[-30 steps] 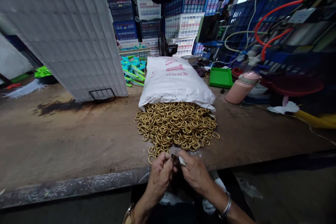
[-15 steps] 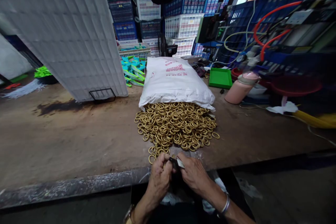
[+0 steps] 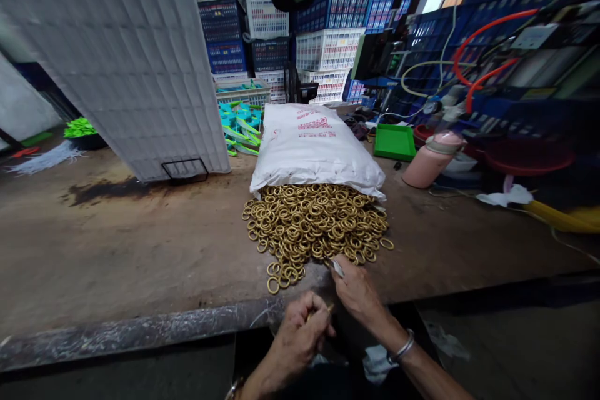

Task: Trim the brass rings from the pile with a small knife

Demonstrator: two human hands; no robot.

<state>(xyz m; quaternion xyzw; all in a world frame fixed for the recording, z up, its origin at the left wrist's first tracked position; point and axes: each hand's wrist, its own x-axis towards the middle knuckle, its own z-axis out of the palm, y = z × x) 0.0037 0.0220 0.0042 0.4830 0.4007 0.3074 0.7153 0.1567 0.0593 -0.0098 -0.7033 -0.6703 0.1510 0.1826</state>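
Gold-coloured rings [image 3: 323, 222] spill in a heap from the mouth of a white printed sack [image 3: 314, 144]. My left hand [image 3: 302, 328] hangs in front of the table edge, its fingers curled closed round a gold ring [image 3: 310, 315] that is mostly hidden. At the heap's front edge is my right hand [image 3: 357, 290], closed on a small tool with a pale flat part [image 3: 337, 269]. The tool's kind is hard to make out. Several rings [image 3: 280, 276] lie loose to the left of that hand, near the table's front edge.
A tall pale ribbed panel [image 3: 154, 75] stands on the wooden table [image 3: 117, 262] at left. To the right are a green tray [image 3: 394, 141] and a pink bottle [image 3: 434, 159]. Teal and lime parts [image 3: 241, 122] lie behind; stacked crates [image 3: 330, 50] fill the back.
My hands have moved apart. The left has drawn down toward me, off the table edge; the right has gone slightly up and right to the heap's front. The sack has not moved.
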